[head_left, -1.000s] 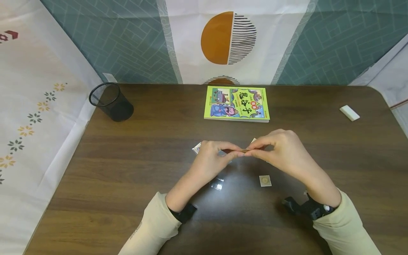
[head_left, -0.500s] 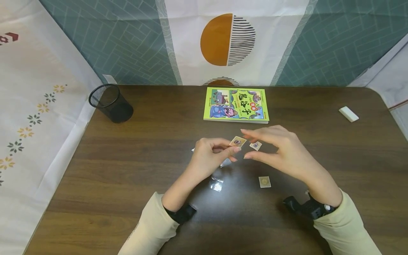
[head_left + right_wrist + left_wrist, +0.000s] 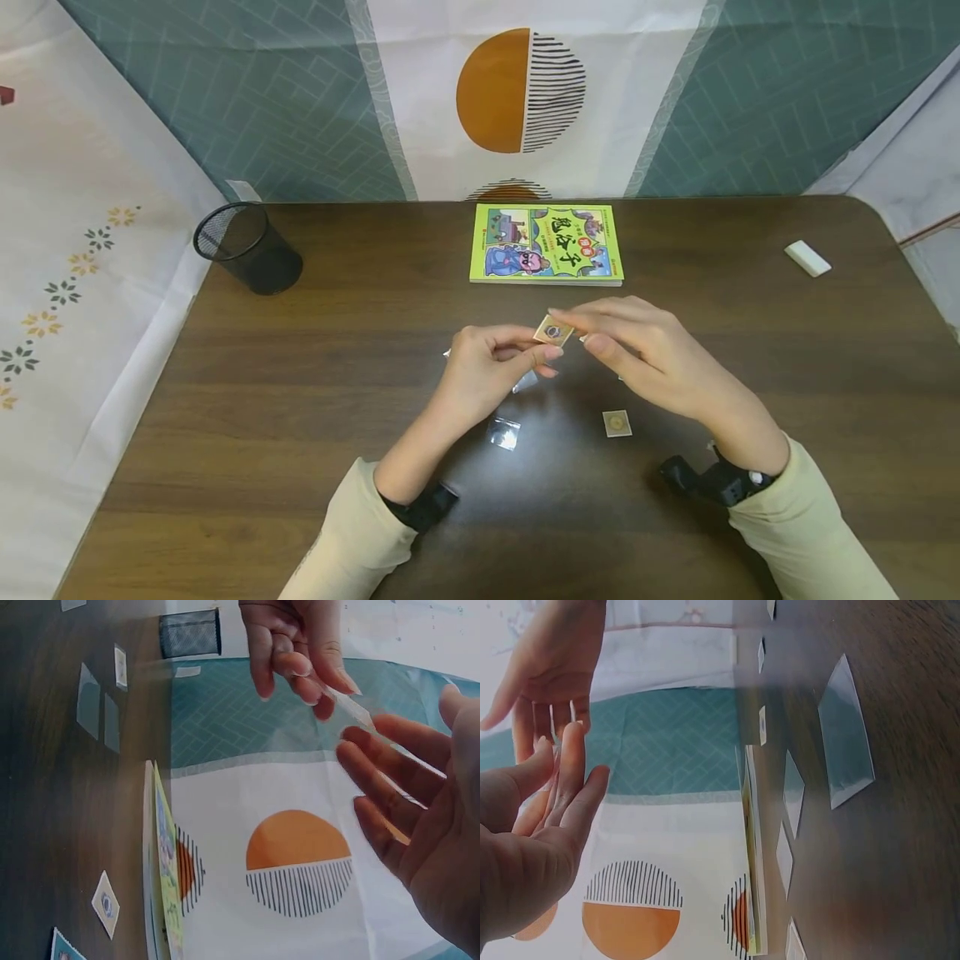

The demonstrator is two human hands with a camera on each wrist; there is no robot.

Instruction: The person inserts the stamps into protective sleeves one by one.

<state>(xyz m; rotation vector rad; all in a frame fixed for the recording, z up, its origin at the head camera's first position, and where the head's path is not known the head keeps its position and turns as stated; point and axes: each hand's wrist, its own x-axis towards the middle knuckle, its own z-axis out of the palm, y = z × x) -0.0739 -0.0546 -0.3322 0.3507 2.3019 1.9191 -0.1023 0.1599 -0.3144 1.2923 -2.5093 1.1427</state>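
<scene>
My left hand [image 3: 483, 371] pinches a small square tan stamp [image 3: 553, 331] with a pale border and a dark ring emblem, between thumb and fingers, raised above the table. My right hand [image 3: 652, 354] is at the stamp's far side, fingers nearly straight and fingertips right at its edge. From the right wrist, the stamp [image 3: 351, 709] appears nearly edge-on between both hands. Another tan stamp [image 3: 617, 423] lies flat below the right hand. Beneath the left hand are a clear plastic sleeve [image 3: 504, 433] and a second sleeve [image 3: 525, 382], partly hidden.
A green comic-style book [image 3: 546, 244] lies at the back of the dark wooden table [image 3: 300, 467]. The black mesh pen holder [image 3: 251, 250] stands at back left, a white block [image 3: 807, 258] at back right. A teal stamp [image 3: 65, 949] shows in the right wrist view.
Both hands first pinched the stamp together; the right hand then let go and spread its fingers. Now its fingertips are back at the stamp's edge, while the left hand keeps hold.
</scene>
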